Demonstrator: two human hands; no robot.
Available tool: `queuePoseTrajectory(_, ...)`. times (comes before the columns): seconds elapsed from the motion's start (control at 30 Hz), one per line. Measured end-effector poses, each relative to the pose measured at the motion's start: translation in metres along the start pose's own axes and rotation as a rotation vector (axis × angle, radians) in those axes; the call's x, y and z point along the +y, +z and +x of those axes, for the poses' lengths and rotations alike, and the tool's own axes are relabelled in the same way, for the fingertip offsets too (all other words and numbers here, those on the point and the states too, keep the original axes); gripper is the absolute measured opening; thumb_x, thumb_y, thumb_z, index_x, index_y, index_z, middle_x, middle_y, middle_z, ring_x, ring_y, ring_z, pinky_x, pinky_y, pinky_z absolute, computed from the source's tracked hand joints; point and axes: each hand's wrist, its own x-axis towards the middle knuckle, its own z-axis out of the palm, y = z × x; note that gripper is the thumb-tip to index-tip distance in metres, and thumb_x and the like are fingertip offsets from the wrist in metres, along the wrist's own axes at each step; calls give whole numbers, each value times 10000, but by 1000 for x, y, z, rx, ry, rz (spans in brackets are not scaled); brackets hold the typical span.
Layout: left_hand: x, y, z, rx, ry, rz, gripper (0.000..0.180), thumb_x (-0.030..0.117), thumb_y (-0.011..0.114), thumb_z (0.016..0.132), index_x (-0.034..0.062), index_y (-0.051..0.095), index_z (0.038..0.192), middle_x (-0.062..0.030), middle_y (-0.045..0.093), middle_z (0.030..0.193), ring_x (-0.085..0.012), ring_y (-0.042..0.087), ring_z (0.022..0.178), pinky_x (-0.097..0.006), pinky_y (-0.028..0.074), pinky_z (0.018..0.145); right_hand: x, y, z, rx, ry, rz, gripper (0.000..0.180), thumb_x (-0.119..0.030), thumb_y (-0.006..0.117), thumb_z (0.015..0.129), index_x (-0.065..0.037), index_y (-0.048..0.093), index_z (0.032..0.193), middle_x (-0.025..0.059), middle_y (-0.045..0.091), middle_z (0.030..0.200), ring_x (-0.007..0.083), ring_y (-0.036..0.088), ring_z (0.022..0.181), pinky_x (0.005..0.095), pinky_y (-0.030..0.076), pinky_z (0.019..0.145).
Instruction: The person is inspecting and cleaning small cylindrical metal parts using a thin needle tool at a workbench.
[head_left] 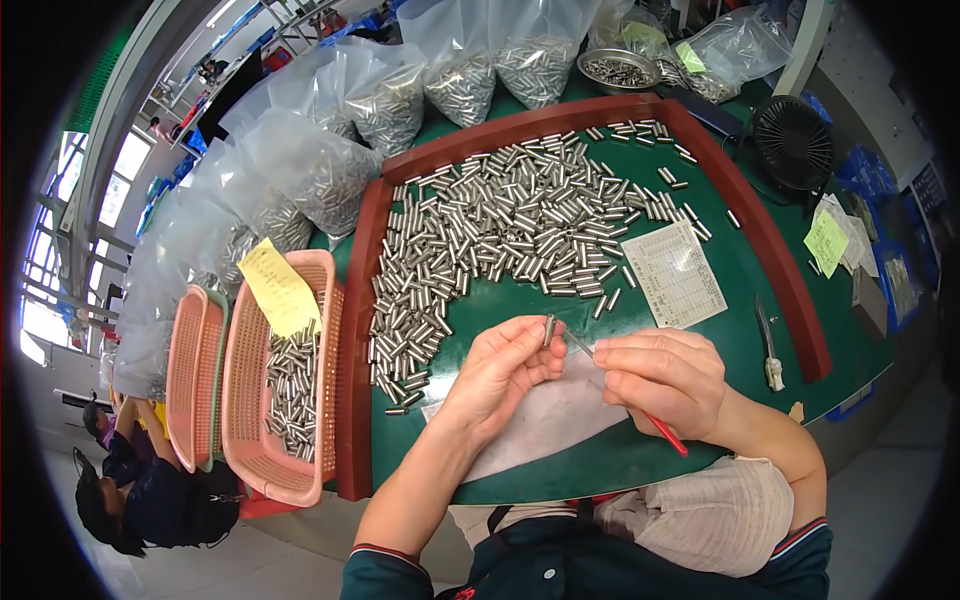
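Note:
Pinched upright between the thumb and fingers of my left hand (pixel 505 372) is a small metal cylinder (pixel 549 330). My right hand (pixel 665 375) grips a slim red-handled tool (pixel 665 436); its thin metal shaft points toward the cylinder. Whether the tip touches the cylinder I cannot tell. Below both hands a pale cloth (pixel 545 425) is spread on the green tabletop (pixel 480 318). Just beyond lies a large heap of similar metal cylinders (pixel 510 215), some scattered singly at its edges. A printed paper sheet (pixel 675 275) lies beyond my right hand.
A dark red raised border (pixel 362 300) frames the work area. Left of it stands a pink basket (pixel 240 400) with cylinders and a yellow note (pixel 280 290). Filled plastic bags (pixel 385 105) line the back. Rightward are a bladed tool (pixel 768 345) and black fan (pixel 792 142). People sit far left.

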Motion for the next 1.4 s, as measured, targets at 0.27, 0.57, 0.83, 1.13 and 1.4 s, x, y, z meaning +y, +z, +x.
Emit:
queuePoseTrajectory(0.27,0,2,-1,-9,-5,21,200,171,537,897,-2,580,987,-44,608,809,-105,570,717,-256,477,701,-1,0,0,-3,17,22,229,-68,723,641,0,579,805,118,613,800,231,646,689,284,542,548)
queuePoseTrajectory(0.57,-1,-2,-2,-41,10,13,199,168,559,887,-5,585,983,-50,602,815,-110,561,710,-253,472,691,1,1,1,-53,21,32,231,-64,707,656,18,586,834,131,617,817,250,649,699,304,551,582)
queuePoseTrajectory(0.83,-2,5,-3,-114,9,2,182,216,562,886,41,537,928,-15,563,767,-98,486,679,-241,390,680,0,1,-1,0,46,90,240,-52,721,657,28,572,827,161,626,815,262,656,716,323,555,591)
queuePoseTrajectory(1.13,-7,-10,2,-93,54,-212,147,176,492,923,37,528,959,-21,516,811,-102,472,730,-249,415,714,-2,-11,0,6,-50,189,295,-138,739,689,23,502,757,187,619,812,287,641,661,337,549,539)
queuePoseTrajectory(1.4,-6,-11,6,181,290,-7,167,176,500,919,23,531,979,-34,555,840,-105,508,740,-259,439,718,-3,15,-7,-35,444,149,274,-39,741,619,-56,470,584,50,556,622,211,547,504,307,418,440)
